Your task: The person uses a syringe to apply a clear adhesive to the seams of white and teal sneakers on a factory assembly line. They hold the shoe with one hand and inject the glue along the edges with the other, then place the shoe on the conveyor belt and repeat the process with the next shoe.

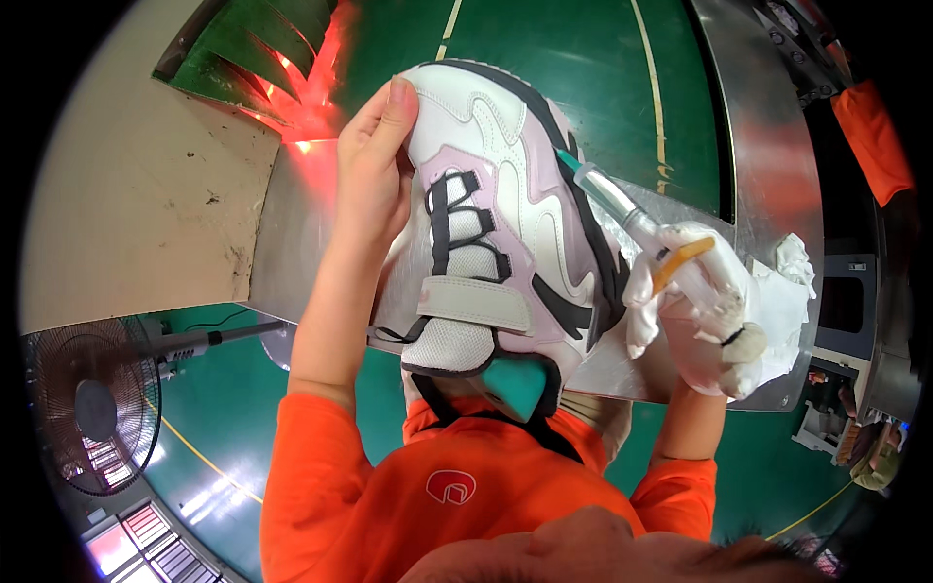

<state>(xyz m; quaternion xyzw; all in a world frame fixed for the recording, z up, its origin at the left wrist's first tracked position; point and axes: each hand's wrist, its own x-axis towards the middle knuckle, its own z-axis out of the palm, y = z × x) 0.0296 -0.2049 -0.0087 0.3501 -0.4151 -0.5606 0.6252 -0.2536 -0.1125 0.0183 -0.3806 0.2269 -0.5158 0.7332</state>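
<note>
A white and pale purple sneaker (505, 204) with black laces and a strap is held up in front of me, toe pointing away. My left hand (377, 151) is bare and grips it at the toe, with the thumb on top. Inside the ankle opening a teal shoe last (515, 387) shows. My right hand (700, 296) wears a white glove and is closed around a clear syringe (612, 197). The syringe's teal tip meets the seam between the upper and the dark sole edge on the right side. An orange-yellow piece lies across the gloved fingers.
Beyond the shoe runs a green conveyor belt (544, 49), with a metal edge (768, 146) on its right. Red light glows under a slit green curtain (262, 58) at the upper left. White crumpled cloth (782, 321) lies beside my right hand. A fan (95, 408) stands lower left.
</note>
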